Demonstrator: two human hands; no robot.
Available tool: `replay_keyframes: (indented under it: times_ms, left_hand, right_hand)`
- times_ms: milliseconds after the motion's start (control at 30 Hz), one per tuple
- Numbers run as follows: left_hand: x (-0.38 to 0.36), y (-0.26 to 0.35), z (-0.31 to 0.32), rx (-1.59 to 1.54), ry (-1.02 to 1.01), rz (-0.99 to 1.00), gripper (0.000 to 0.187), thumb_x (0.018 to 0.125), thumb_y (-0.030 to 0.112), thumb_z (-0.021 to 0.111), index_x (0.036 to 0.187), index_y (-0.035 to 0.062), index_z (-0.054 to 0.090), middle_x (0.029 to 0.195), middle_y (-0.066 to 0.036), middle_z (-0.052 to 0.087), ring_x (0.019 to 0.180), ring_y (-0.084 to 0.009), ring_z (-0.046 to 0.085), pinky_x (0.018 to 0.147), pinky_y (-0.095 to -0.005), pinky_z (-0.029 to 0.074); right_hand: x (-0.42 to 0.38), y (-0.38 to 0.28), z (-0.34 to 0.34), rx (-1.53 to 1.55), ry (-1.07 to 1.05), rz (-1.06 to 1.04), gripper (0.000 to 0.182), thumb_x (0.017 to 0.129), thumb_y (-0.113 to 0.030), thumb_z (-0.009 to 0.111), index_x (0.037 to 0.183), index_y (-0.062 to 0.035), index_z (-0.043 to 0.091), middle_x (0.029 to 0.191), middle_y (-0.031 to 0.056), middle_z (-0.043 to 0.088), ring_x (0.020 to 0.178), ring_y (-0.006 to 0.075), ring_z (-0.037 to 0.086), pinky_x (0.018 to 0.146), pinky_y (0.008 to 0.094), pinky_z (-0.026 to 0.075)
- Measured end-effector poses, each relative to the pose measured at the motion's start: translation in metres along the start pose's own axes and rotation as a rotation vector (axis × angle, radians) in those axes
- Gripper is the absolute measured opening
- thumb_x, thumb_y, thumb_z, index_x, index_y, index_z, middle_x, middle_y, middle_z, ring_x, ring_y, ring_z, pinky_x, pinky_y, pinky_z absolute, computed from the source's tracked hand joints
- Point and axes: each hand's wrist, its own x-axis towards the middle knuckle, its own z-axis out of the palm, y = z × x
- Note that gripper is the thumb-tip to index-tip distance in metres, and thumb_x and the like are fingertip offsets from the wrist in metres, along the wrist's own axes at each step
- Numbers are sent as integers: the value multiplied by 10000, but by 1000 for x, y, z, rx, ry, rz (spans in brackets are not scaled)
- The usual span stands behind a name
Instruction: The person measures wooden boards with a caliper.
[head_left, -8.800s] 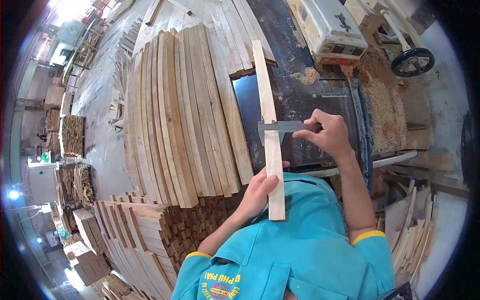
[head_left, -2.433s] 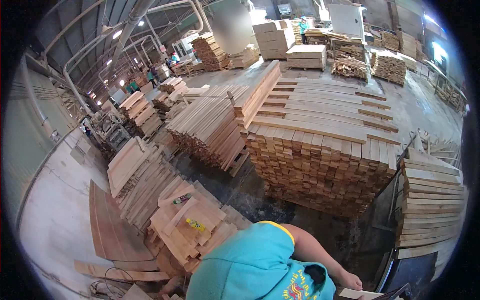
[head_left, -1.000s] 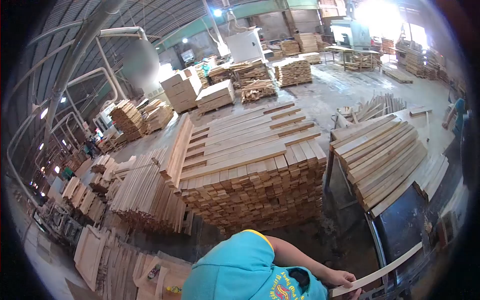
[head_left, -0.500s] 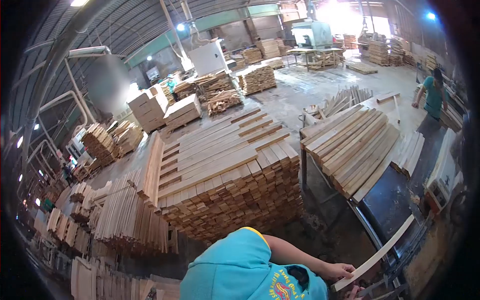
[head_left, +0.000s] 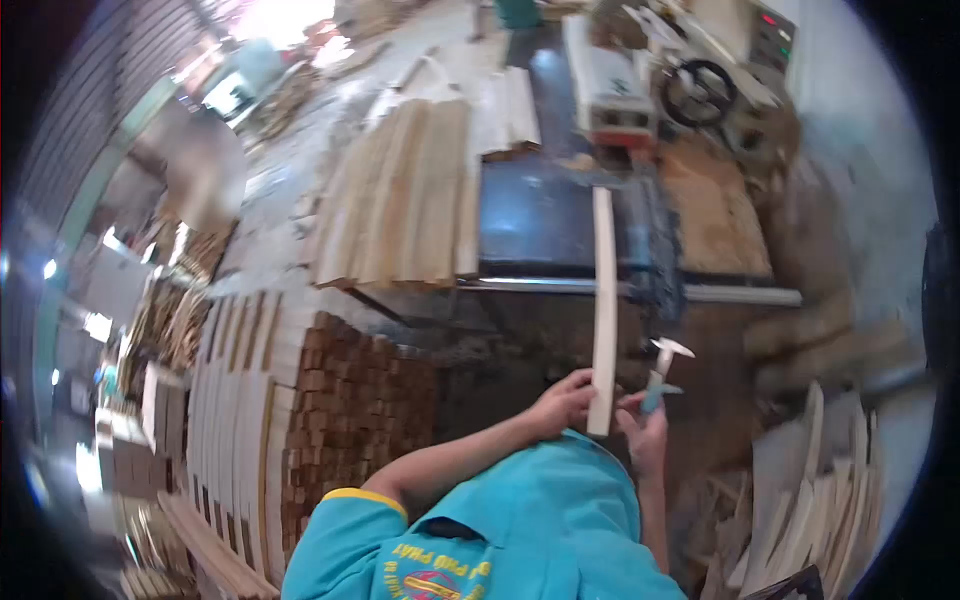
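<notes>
My left hand (head_left: 565, 405) is closed around the near end of a long pale wood strip (head_left: 604, 290). The strip points away from me, its far end reaching over the dark machine table. Just to its right, my right hand (head_left: 645, 430) grips a caliper (head_left: 658, 378), jaws facing up and away. The caliper is beside the strip and appears apart from it. Motion blur hides the finer detail of the fingers.
Boards (head_left: 400, 200) lie side by side on the left of the machine table (head_left: 535, 220). A handwheel (head_left: 698, 92) sits at the back right. A tall stack of wood (head_left: 350, 410) stands at left, offcuts (head_left: 815, 500) at lower right. A person (head_left: 515, 14) is partly visible at the top.
My view has swung right, from the large wood stack to the machine table. My left hand stays on the strip; my right hand and the caliper now show clearly.
</notes>
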Motion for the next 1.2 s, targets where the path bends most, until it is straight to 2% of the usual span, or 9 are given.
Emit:
replay_keyframes:
  times_ms: [100, 233, 400, 533, 700, 767, 1000, 1067, 1200]
  left_hand:
    - [-3, 6, 2, 3, -14, -19, 488, 1083, 212, 553, 1533, 95, 406, 1523, -149, 536, 1349, -287, 583, 1129, -481, 501]
    - [9, 5, -3, 0, -111, -6, 543, 1057, 172, 599, 1544, 81, 375, 1534, -166, 521, 1355, -291, 582, 1101, -464, 525]
    - [18, 2, -6, 302, 86, 3, 661, 989, 200, 750, 1515, 23, 391, 1305, -88, 623, 1167, -192, 639, 1034, -390, 541]
    - [24, 3, -14, 403, 44, -32, 610, 962, 236, 791, 1439, 10, 485, 1246, -57, 617, 1155, -156, 615, 1027, -360, 521]
    - [26, 0, -19, 446, 39, -30, 574, 980, 261, 772, 1413, 9, 493, 1238, -58, 618, 1159, -155, 607, 1032, -370, 513]
    - [26, -3, -17, 464, 75, 35, 566, 976, 269, 780, 1400, 21, 498, 1150, -55, 666, 1046, -133, 658, 893, -322, 576]
    - [26, -14, -21, 517, 56, 77, 470, 1073, 240, 633, 1446, 36, 434, 1168, -81, 652, 1038, -143, 650, 863, -327, 572]
    - [24, -14, -15, 519, -6, 133, 462, 1099, 220, 580, 1482, 48, 388, 1213, -90, 623, 1136, -166, 614, 951, -350, 537]
    - [19, -9, -6, 577, -29, 88, 494, 1080, 183, 611, 1489, 45, 370, 1171, -88, 626, 1074, -160, 633, 880, -334, 556]
  right_hand:
    - [1, 22, -6, 12, -3, -32, 461, 867, -87, 831, 1216, -45, 534, 1090, 53, 641, 950, 141, 640, 815, 303, 548]
    - [-1, 16, -2, 41, 5, -8, 428, 868, -47, 819, 1175, -45, 520, 1067, 57, 646, 941, 142, 650, 857, 315, 552]
    - [0, 16, 1, 38, 35, 2, 429, 877, -34, 811, 1178, -44, 506, 1087, 80, 665, 967, 155, 681, 843, 327, 582]
    - [-2, 18, 1, 56, 21, 45, 413, 888, -10, 790, 1178, -43, 498, 1161, 126, 683, 1023, 191, 701, 855, 347, 624]
    - [-5, 24, 3, 131, 49, 87, 441, 881, -8, 802, 1183, -47, 484, 1200, 152, 684, 1028, 195, 705, 876, 352, 622]
    - [-6, 28, 1, 103, 49, 60, 448, 879, -7, 806, 1184, -48, 480, 1211, 158, 683, 1029, 200, 708, 889, 354, 622]
    - [-10, 33, 1, 80, 76, 85, 452, 883, -7, 811, 1194, -42, 485, 1208, 160, 688, 1044, 214, 708, 935, 384, 600]
    - [-12, 40, -2, 68, 104, 62, 445, 888, -7, 806, 1198, -38, 489, 1198, 157, 692, 1041, 209, 707, 930, 378, 596]
    - [-16, 47, -7, 142, 161, 76, 396, 912, -37, 787, 1194, -30, 508, 1154, 139, 705, 1047, 197, 695, 908, 357, 577]
